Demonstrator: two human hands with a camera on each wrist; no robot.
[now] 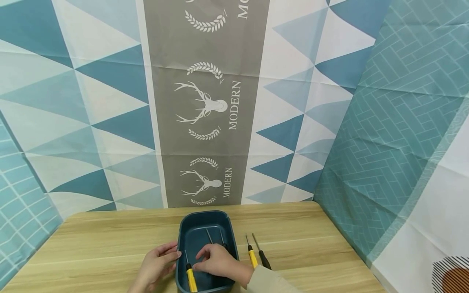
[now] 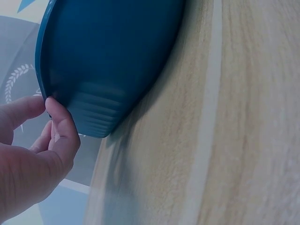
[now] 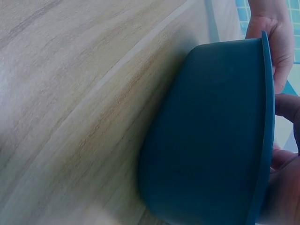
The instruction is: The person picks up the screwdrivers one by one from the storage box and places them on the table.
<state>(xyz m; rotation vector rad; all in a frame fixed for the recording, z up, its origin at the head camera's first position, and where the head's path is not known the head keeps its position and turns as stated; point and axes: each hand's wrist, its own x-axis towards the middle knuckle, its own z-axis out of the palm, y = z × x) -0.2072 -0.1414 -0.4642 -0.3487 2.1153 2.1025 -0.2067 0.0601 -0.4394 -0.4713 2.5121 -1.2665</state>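
A dark blue plastic bin (image 1: 182,228) stands on the table. My left hand (image 1: 156,262) pinches its left rim between thumb and fingers, as the left wrist view shows. My right hand (image 1: 218,262) reaches over the right wall into the bin, its fingers loosely bent and a gap showing between thumb and index finger. Just left of those fingertips, a yellow-handled screwdriver (image 1: 191,280) leans inside the bin. Farther in lie a dark-handled screwdriver (image 1: 224,244) and a thin metal shaft (image 1: 209,236), whose lower end the right hand hides.
To the right of the bin, a yellow-and-black screwdriver (image 1: 252,256) and a black-handled screwdriver (image 1: 264,259) lie side by side on the wooden table (image 1: 300,236). The sleeve (image 1: 269,280) overlaps their near ends. A patterned cloth (image 1: 205,142) hangs behind the table.
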